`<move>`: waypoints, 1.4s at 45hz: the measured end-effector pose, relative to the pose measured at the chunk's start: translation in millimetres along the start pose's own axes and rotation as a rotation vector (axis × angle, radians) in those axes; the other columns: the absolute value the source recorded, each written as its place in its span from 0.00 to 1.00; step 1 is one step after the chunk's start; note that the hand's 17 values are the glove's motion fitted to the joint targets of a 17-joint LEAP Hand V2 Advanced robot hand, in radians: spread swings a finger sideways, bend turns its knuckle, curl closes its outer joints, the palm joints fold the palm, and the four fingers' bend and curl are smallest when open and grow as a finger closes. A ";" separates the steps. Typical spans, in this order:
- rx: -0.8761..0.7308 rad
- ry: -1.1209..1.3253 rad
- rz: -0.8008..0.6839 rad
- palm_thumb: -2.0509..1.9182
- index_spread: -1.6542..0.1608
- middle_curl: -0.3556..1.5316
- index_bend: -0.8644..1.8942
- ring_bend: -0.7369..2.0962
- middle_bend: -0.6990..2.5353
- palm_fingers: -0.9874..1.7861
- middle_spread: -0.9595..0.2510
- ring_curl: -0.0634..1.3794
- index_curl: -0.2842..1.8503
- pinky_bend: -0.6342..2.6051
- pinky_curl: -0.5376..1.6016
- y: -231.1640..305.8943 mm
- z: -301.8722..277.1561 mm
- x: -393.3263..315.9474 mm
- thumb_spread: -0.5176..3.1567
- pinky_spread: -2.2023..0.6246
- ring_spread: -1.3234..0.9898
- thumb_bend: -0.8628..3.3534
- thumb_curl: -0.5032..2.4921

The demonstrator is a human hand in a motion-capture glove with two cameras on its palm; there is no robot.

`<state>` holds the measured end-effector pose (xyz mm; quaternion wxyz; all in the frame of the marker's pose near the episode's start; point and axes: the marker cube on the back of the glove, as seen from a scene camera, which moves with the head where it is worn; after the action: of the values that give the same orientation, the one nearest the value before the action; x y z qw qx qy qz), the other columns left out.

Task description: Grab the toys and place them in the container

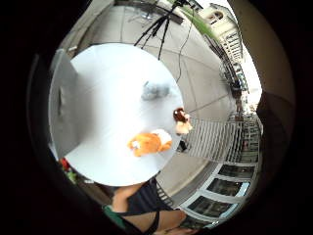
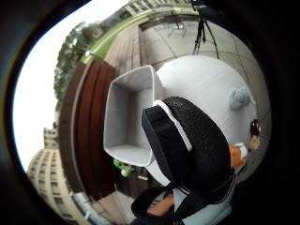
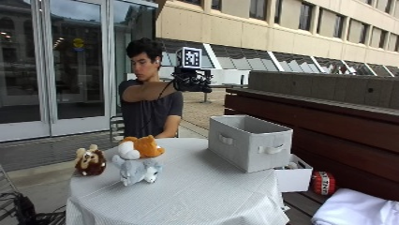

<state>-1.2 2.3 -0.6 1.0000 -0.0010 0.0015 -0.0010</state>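
Nothing is packed yet: the brown toy [image 3: 90, 161], orange toy [image 3: 142, 146] and grey toy [image 3: 138, 170] all sit on the table's [image 3: 205, 192] left side, the grey container [image 3: 249, 141] looks empty on its right, and the gloved right hand [image 3: 192, 80] hovers raised above, holding nothing, though how far its fingers are spread cannot be told.

Three plush toys and one fabric container, on a round table.
Orange-and-white toy [image 3: 141, 146], grey toy [image 3: 137, 170] and brown toy [image 3: 90, 161] lay clustered at one side; the grey open-topped container [image 3: 250, 141] with handles stood upright opposite, well apart.
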 end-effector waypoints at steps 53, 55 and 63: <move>-0.063 0.021 -0.004 0.49 0.74 0.35 0.36 0.37 0.28 0.34 0.74 0.19 0.24 0.44 0.41 97.5 33.1 146.3 0.45 0.78 0.49 0.19 0.20; -0.147 0.021 0.079 0.49 0.74 0.35 0.36 0.37 0.27 0.34 0.74 0.19 0.24 0.44 0.41 110.2 38.3 148.5 0.44 0.78 0.49 0.19 0.20; -0.038 0.008 -0.029 0.48 0.74 0.36 0.36 0.37 0.27 0.34 0.74 0.20 0.24 0.44 0.41 108.3 93.8 182.2 0.42 0.78 0.49 0.18 0.21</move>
<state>181.5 110.4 92.4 0.9997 -0.0197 0.0055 -0.0153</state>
